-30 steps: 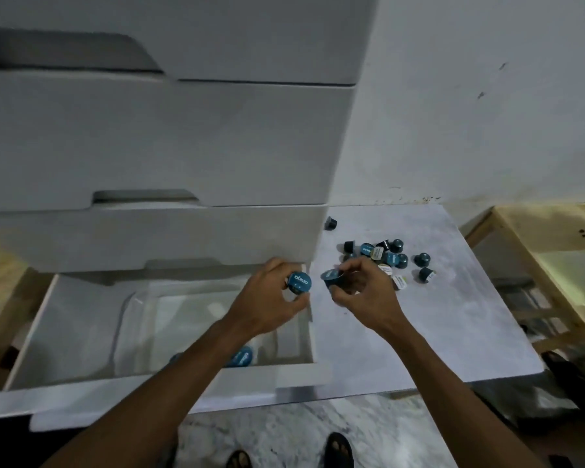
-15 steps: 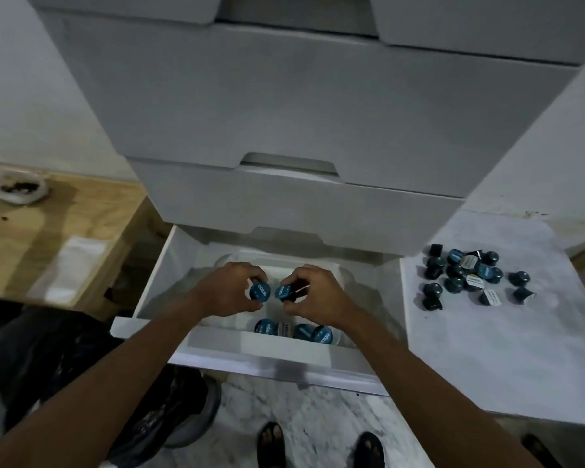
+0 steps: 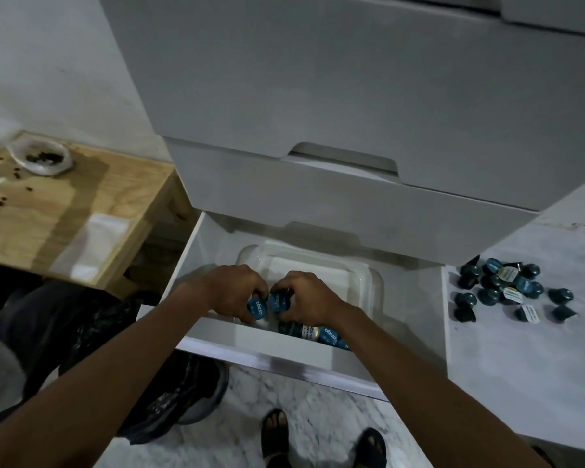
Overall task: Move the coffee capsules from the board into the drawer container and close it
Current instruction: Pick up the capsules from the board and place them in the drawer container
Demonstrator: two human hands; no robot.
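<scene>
The bottom drawer (image 3: pixel 284 361) of a white cabinet stands pulled out, with a clear plastic container (image 3: pixel 358 275) inside it. Both my hands reach down into that container. My left hand (image 3: pixel 233 292) grips a blue-lidded coffee capsule (image 3: pixel 257 309); my right hand (image 3: pixel 304 298) grips another capsule (image 3: pixel 279 302) right beside it. A few capsules (image 3: pixel 318 332) lie in the container's near corner, partly hidden by my right wrist. Several dark capsules (image 3: pixel 507 288) sit loose on the white board (image 3: pixel 520 366) to the right.
Closed cabinet drawers (image 3: pixel 335 204) overhang the open drawer. A wooden table (image 3: pixel 65 211) with a small round dish (image 3: pixel 41 158) and scattered crumbs stands at the left. Dark bags (image 3: pixel 81 332) lie on the marble floor below it. My sandalled feet (image 3: pixel 318 437) show under the drawer.
Both hands carried a capsule each from the board leftward over the drawer and lowered them into the container. The view swung left and closer.
</scene>
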